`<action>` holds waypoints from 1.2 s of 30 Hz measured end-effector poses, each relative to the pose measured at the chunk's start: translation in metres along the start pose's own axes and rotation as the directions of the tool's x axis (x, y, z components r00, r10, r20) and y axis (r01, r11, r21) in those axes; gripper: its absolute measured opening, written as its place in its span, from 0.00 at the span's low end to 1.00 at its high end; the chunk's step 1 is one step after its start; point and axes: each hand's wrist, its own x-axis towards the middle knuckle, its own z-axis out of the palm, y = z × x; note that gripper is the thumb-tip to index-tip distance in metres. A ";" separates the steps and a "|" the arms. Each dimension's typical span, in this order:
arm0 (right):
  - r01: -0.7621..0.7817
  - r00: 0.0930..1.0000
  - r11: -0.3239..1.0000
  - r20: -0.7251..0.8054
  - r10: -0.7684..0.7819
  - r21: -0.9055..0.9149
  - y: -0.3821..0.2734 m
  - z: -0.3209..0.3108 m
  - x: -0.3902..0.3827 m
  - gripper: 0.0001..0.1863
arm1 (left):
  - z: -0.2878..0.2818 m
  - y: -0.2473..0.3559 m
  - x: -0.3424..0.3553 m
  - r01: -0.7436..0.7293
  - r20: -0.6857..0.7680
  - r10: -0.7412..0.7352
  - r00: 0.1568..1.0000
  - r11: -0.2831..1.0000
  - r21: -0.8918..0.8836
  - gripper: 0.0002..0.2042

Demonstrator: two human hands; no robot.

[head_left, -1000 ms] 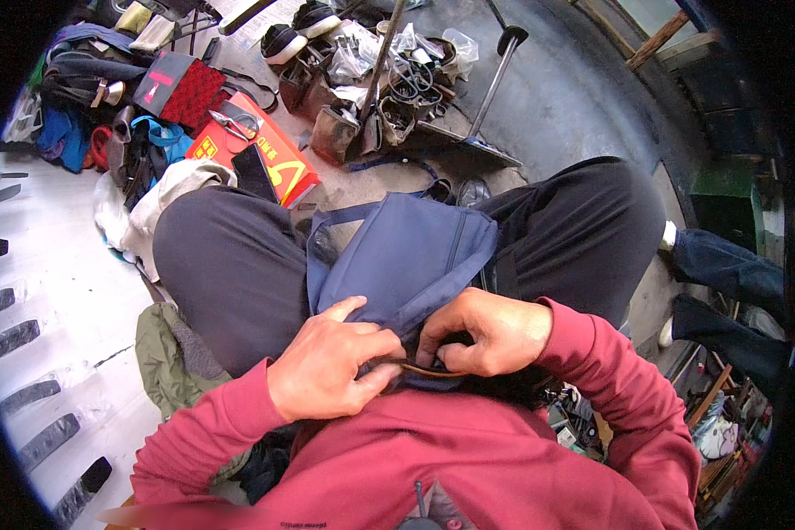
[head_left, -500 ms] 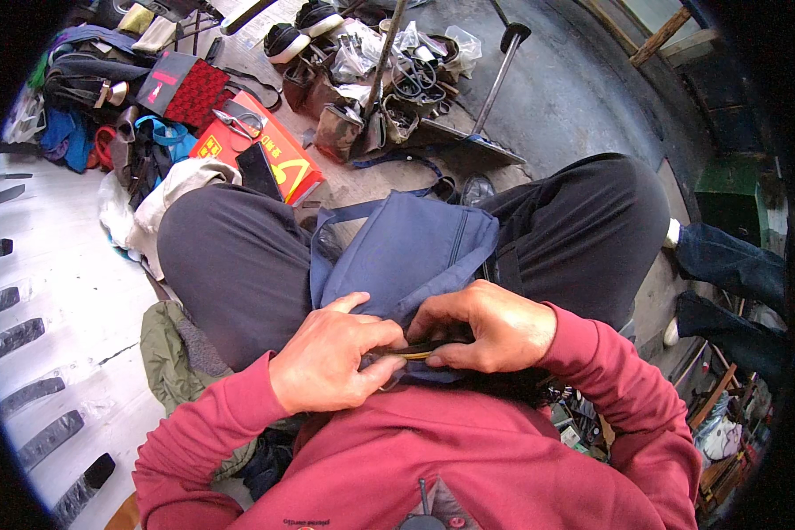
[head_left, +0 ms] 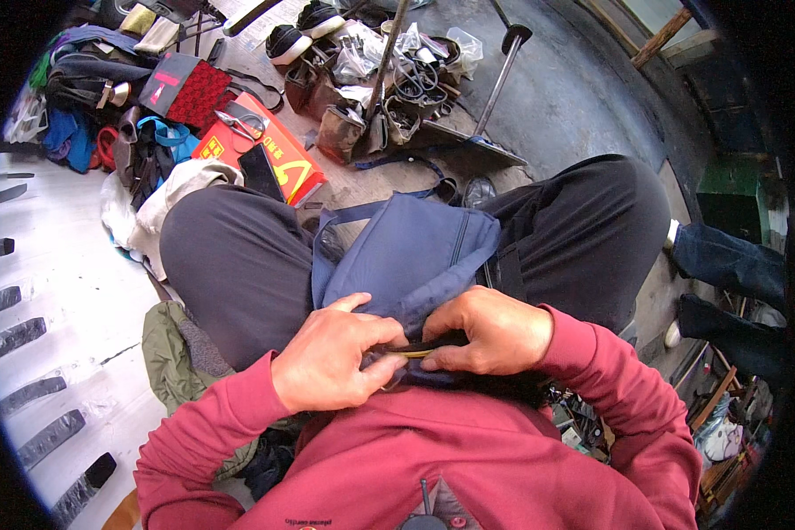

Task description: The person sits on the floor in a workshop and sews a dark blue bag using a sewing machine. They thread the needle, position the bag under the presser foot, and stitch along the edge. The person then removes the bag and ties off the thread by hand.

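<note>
A navy fabric bag (head_left: 397, 247) lies in my lap between my bent knees, with a vertical zip on its front. My left hand (head_left: 331, 360) grips the near edge of the bag, index finger reaching up onto the cloth, thumb lower down. Beside it, my right hand (head_left: 495, 340) pinches the same edge, its fingertips partly hidden in the folds. A narrow dark band with a yellow strip (head_left: 408, 352) runs between both hands; I cannot make out exactly what it is.
Ahead lie a red-orange box (head_left: 296, 177) with scissors, piled bags (head_left: 79, 79), and shoes and tools (head_left: 371, 88) around metal posts. A white surface with dark strips (head_left: 71, 274) is at left. Another person's jeans-clad legs (head_left: 724, 265) and scattered materials are at right.
Since a second ago, my right thumb has come down onto the bag's edge and more of the yellow strip shows. Both hands have shifted only slightly.
</note>
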 end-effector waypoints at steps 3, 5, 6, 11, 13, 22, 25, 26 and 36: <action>0.068 0.996 0.998 -0.061 -0.068 -0.013 0.003 0.004 0.000 0.16 | -0.001 0.000 0.001 0.019 0.009 -0.019 1.000 1.000 -0.013 0.05; 0.056 0.996 0.996 -0.067 -0.052 0.069 0.001 0.005 -0.002 0.16 | -0.002 0.001 0.002 0.031 0.023 -0.031 0.999 1.000 -0.002 0.05; 0.004 0.999 0.998 -0.039 -0.002 0.059 0.000 0.005 -0.002 0.16 | -0.002 0.001 0.002 0.019 0.016 -0.019 1.000 1.000 -0.010 0.05; -0.058 0.995 0.998 -0.081 0.060 0.028 -0.012 0.007 -0.007 0.14 | -0.004 0.002 0.000 0.046 0.013 -0.046 0.999 0.999 -0.014 0.05; -0.027 0.988 1.000 -0.150 0.026 -0.005 -0.015 0.010 -0.010 0.13 | -0.004 0.003 -0.002 0.038 -0.005 -0.038 0.999 0.999 -0.010 0.05; 0.167 0.921 0.981 -0.340 -0.191 -0.099 -0.014 0.027 -0.016 0.09 | -0.001 0.002 -0.003 -0.018 -0.029 0.019 0.999 1.000 0.011 0.06; 0.179 0.916 0.979 -0.346 -0.203 -0.101 -0.015 0.027 -0.016 0.09 | -0.001 0.000 -0.001 -0.033 -0.025 0.034 0.999 0.999 0.018 0.09; 0.182 0.915 0.977 -0.346 -0.208 -0.107 -0.015 0.026 -0.015 0.09 | -0.002 0.000 0.000 -0.013 0.003 0.013 1.000 1.000 0.023 0.11; 0.042 0.958 0.996 -0.285 -0.017 0.085 -0.006 0.019 -0.016 0.11 | -0.014 -0.005 0.009 0.114 0.178 -0.085 0.980 0.981 -0.157 0.08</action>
